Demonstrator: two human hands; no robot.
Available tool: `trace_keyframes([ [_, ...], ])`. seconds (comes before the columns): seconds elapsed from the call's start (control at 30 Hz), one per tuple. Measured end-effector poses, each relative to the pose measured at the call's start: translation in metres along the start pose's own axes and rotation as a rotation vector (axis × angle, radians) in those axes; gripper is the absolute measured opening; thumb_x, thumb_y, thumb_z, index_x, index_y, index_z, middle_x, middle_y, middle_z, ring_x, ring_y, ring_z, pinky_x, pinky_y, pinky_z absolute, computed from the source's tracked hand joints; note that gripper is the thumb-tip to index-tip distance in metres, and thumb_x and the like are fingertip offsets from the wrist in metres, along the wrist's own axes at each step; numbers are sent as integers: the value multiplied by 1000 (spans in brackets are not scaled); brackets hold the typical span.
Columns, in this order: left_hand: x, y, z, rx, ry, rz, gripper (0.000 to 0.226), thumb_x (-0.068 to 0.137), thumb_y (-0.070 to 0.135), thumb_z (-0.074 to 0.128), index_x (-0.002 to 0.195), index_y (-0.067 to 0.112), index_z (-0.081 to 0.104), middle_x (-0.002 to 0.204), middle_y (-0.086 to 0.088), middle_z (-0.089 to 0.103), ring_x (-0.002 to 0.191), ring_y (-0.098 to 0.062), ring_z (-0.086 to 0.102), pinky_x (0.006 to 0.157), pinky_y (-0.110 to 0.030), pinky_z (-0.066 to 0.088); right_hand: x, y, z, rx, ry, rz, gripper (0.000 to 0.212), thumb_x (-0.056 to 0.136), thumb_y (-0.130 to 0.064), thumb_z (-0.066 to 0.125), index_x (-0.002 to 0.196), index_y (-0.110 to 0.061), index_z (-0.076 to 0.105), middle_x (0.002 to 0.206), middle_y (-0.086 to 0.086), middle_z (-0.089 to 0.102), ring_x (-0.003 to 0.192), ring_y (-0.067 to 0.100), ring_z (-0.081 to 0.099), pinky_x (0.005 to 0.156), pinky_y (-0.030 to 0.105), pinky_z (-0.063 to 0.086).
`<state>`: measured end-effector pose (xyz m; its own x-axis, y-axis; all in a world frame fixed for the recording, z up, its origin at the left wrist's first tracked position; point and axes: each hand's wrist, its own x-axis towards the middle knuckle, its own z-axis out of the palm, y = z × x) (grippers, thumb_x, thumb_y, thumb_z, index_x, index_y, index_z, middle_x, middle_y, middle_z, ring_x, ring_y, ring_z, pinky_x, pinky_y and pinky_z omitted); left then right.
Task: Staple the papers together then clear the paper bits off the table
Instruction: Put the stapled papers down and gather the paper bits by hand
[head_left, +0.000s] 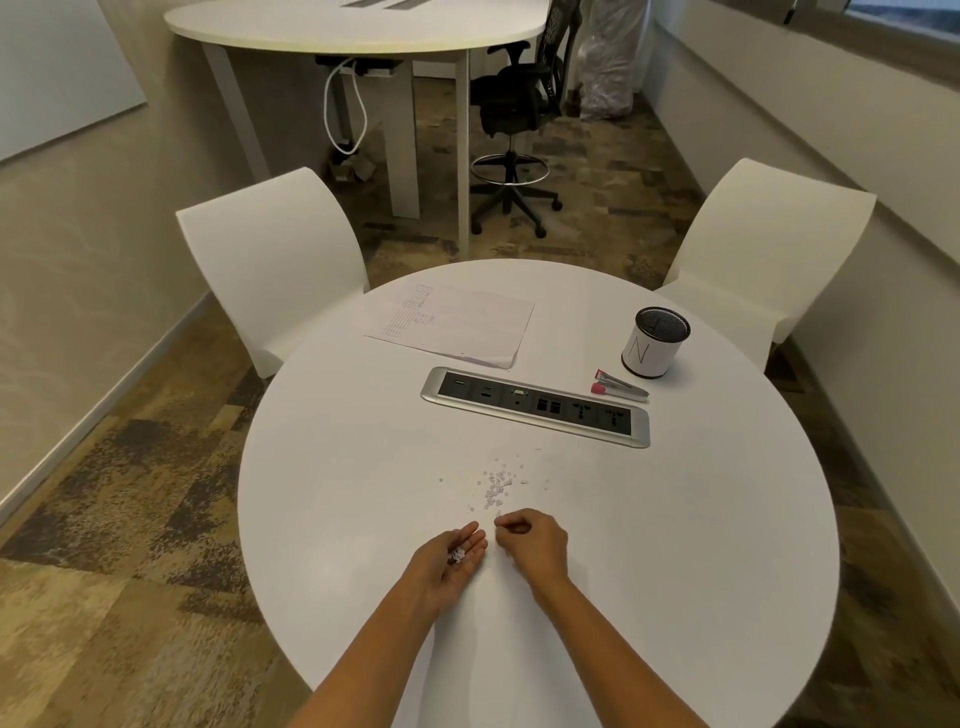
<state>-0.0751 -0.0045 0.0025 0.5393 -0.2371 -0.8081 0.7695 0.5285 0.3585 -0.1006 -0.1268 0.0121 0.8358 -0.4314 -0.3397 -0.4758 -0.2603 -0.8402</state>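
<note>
Small white round paper bits (496, 486) lie scattered on the near half of the white round table (675, 545). Some sit in my upturned left hand (457, 558), fingers loosely apart. Right hand (530, 538) is pinched at the pile's edge, apparently on one. Risk: a tilted palm spills them, and brisk sweeping scatters the rest.

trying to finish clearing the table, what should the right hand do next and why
Probably reach the right hand forward to the paper bits and sweep them toward the left hand. Most bits lie loose on the table just beyond both hands, and the left palm, open upward, holds only a few.
</note>
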Motion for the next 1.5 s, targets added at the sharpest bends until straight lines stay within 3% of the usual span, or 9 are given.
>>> trace_keyframes([
  [0.37,-2,3,5,-221,-67,-74,20,95,-1,38,89,-9,56,84,-21,58,75,-26,57,42,-25,55,-17,-10,21,-332,-92,-386,23,80,-2,55,87,-19,69,88,-3,70,79,7,63,74,23,55],
  [0.5,-4,16,4,-238,-68,-61,27,98,3,34,92,-9,58,88,-21,59,79,-27,58,73,-30,58,-12,-2,11,-227,36,-455,17,93,-16,53,102,-19,66,107,-4,67,100,9,60,90,20,48],
  [0.67,-1,37,1,-270,-40,-6,30,99,3,33,85,-6,57,75,-17,62,77,-23,55,48,-29,55,-11,44,-1,-714,-274,-711,54,98,-47,26,147,-27,19,155,-15,9,146,9,10,120,23,4],
  [0.77,1,48,-2,-278,-41,18,30,99,4,33,84,-6,58,69,-16,65,78,-22,56,46,-29,55,-13,67,-8,-1091,-435,-944,60,97,-54,19,148,-23,19,155,-10,20,143,10,20,112,30,10],
  [0.93,4,57,-6,-276,-54,24,30,99,4,34,86,-5,59,80,-16,61,80,-23,57,51,-29,56,15,63,-21,-1062,-444,-842,63,97,-56,14,149,-25,0,158,-12,-3,146,10,-1,114,29,-6],
  [1.07,7,62,-7,-250,-53,24,28,99,6,35,89,-4,59,87,-15,59,81,-23,57,89,-32,50,37,53,-21,-1020,-320,-764,65,95,-57,10,146,-25,-16,154,-13,-21,143,5,-18,114,26,-17],
  [1.23,10,73,-8,-257,-54,33,29,99,5,34,87,-5,59,79,-16,62,80,-23,57,62,-28,57,24,38,21,-961,-449,-922,67,95,-58,14,148,-24,-8,157,-9,-11,145,9,-13,114,28,-13],
  [1.37,13,84,-10,-269,-78,47,28,99,8,36,89,-4,59,87,-16,61,85,-24,58,86,-32,51,19,32,58,-1003,-463,-1032,66,97,-56,18,150,-19,3,158,-3,2,145,10,-7,114,31,-9],
  [1.5,16,92,-11,-219,-81,63,28,99,7,34,90,-3,59,89,-15,58,84,-23,57,55,-28,57,41,17,68,-1028,-381,-974,63,98,-51,18,149,-18,3,158,-3,0,145,12,-10,113,34,-15],
])
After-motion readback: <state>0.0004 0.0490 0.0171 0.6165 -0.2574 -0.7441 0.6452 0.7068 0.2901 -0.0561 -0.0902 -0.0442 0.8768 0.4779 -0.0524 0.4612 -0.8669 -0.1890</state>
